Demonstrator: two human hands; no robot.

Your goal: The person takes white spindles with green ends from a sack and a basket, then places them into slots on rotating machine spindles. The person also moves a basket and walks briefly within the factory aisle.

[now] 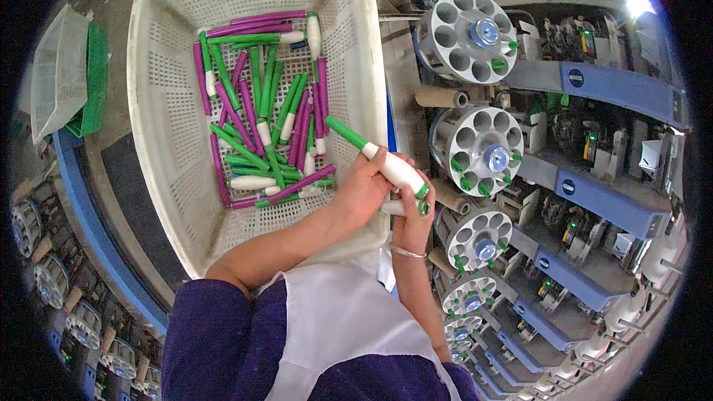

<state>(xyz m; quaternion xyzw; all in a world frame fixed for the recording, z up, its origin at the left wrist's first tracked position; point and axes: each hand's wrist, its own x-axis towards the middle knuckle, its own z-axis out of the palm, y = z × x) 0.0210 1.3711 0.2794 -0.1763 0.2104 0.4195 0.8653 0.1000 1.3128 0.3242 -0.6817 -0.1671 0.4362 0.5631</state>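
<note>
My left hand (pixel 365 189) is closed around a yarn bobbin (pixel 397 169), white thread wound on a green tube whose long bare end points up and left over the crate. Close beside it, my right hand (pixel 414 215) has its fingers curled round a second white-wound bobbin (pixel 392 208) with a green end, mostly hidden by the hand. The right fingers also come close to the lower end of the first bobbin; contact is unclear. Both hands are at the right side of a white plastic crate (pixel 167 186). Inside it lie many green tubes (pixel 256 78) and purple tubes (pixel 256 27), some carrying white thread.
Along the right runs a row of winding machines with round multi-hole bobbin magazines (pixel 445 150) and blue arms (pixel 616 89). Brown paper cones (pixel 440 97) stick out between them. At far left are stacked white and green crates (pixel 63 67), a blue rail (pixel 104 223) and more magazines (pixel 52 282).
</note>
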